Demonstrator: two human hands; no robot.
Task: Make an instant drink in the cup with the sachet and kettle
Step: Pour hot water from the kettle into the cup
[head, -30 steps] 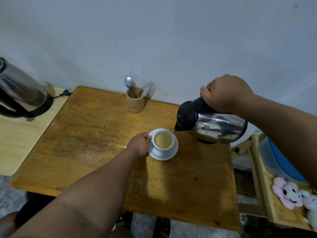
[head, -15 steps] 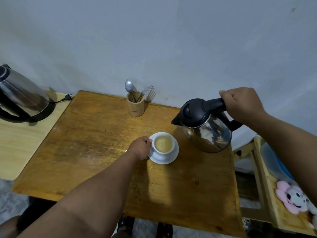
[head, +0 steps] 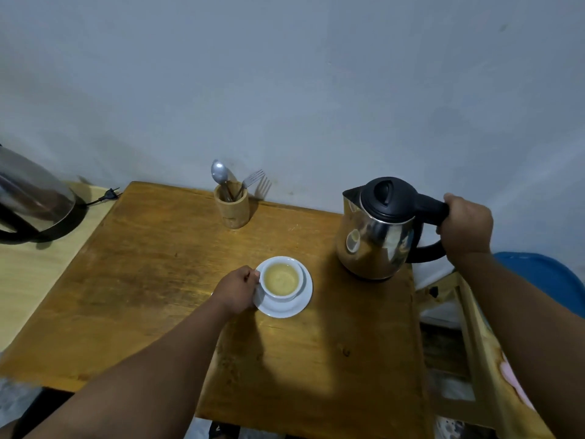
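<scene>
Right hand (head: 465, 229) grips the kettle (head: 376, 236) handle, kettle upright on the bench (head: 158, 280). Left hand (head: 237, 289) pinches the full cup (head: 281, 280) on its saucer (head: 285, 307). Jostling could slop hot drink onto fingers; the sachet isn't visible.

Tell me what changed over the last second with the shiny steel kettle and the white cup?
The shiny steel kettle was tipped, pouring into the white cup; the right hand swung it upright and set it down right of the white saucer. The left hand stayed on the cup; the wooden cutlery holder is unmoved.
</scene>
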